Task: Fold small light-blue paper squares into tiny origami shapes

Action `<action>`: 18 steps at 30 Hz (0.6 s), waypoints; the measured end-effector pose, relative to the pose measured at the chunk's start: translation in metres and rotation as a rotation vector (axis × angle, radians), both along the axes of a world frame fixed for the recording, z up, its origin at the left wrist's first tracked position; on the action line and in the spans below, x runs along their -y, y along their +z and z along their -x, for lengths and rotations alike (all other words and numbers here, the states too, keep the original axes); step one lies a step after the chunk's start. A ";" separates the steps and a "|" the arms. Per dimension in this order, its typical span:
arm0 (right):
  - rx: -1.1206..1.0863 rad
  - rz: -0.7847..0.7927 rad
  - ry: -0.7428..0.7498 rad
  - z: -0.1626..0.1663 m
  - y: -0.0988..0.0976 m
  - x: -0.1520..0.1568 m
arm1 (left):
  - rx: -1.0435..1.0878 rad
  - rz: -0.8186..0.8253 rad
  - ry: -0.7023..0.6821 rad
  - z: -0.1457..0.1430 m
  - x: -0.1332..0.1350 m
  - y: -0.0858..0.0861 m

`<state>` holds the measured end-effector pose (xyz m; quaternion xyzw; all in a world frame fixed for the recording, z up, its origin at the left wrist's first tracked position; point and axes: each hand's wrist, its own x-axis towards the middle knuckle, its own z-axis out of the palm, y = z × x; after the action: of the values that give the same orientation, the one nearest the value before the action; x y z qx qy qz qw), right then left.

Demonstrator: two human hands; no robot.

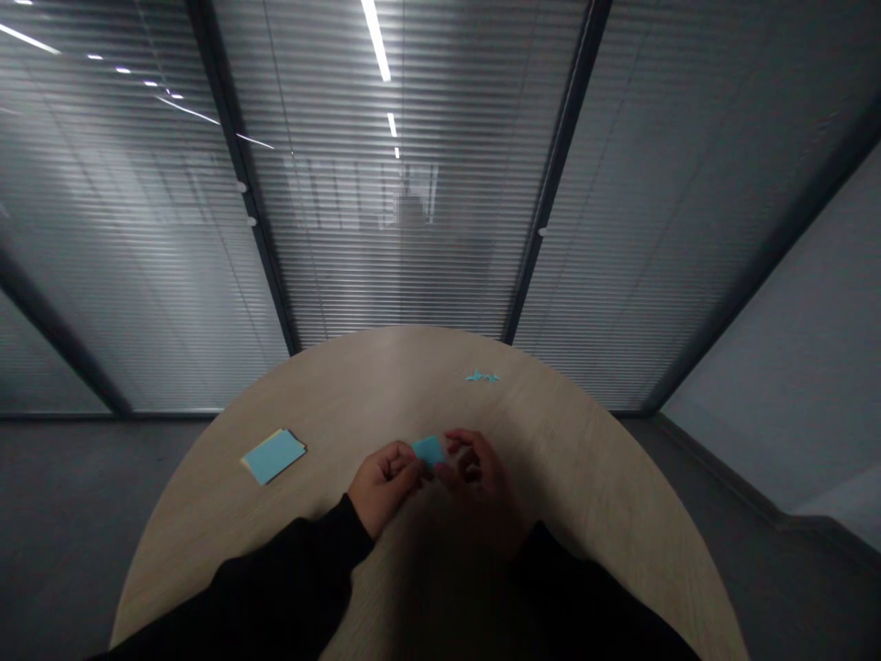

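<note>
My left hand and my right hand meet above the middle of a round light-wood table. Both pinch a small light-blue piece of paper between their fingertips, the left from its left side and the right from its right side. The paper looks folded into a small rectangle. Black sleeves cover both arms up to the wrists.
A stack of square paper sheets, blue on top with a yellow one beneath, lies on the table to the left. A small folded blue paper figure rests near the far edge. Glass walls with blinds stand behind the table.
</note>
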<state>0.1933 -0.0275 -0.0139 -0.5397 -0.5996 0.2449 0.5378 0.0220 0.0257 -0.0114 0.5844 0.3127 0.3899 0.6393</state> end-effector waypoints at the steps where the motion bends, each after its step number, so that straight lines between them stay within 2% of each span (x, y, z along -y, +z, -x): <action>1: -0.025 0.023 0.023 0.001 0.000 0.000 | 0.019 0.023 0.008 0.000 0.000 0.001; 4: -0.117 0.098 0.069 0.001 0.002 0.001 | 0.065 0.056 0.015 -0.001 0.000 0.003; 10: -0.237 0.127 0.067 -0.001 0.007 0.000 | 0.024 0.045 -0.072 -0.002 0.000 -0.002; 15: -0.299 0.167 0.140 0.003 0.007 0.000 | 0.069 0.044 0.011 -0.001 -0.004 -0.005; 18: -0.299 0.180 0.134 0.004 0.008 0.001 | 0.047 0.039 -0.028 -0.002 -0.003 -0.004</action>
<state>0.1896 -0.0281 -0.0063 -0.5021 -0.5231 0.4106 0.5529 0.0235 0.0290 -0.0159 0.5668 0.2968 0.3887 0.6630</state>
